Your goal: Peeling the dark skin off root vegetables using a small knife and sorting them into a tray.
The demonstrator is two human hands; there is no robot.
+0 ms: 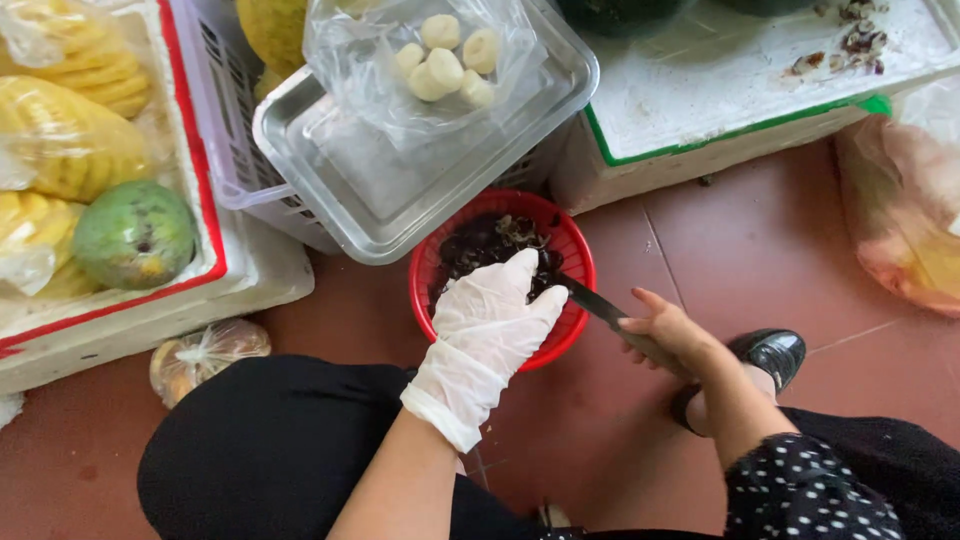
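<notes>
Right now, peeling or trimming over the red basket (572, 262), which sits on the floor near the middle, just under the front corner of a metal tray (330, 190). Left hand (488, 320), in a white glove, hangs over the basket with fingers curled down; it probably holds a small dark fruit, but the glove hides it, so I cannot tell what the grip closes on. Right hand (668, 332), bare, is wrapped tight around the handle of a knife (592, 300), blade pointing left into the basket toward the gloved fingers. Basket holds dark peels and scraps (480, 243).

Step in hand, by my read: cutting skin off a piece, with scraps dropping in the basket. Next move calls for a short, controlled cut with the blade angled away from the gloved fingers.

Far middle: clear bag of peeled white pieces (447, 60) resting on the tray. Far left: white crate (260, 270) with bagged yellow fruit (65, 140) and a green mango (133, 233). Black shoe (768, 352) near right.
</notes>
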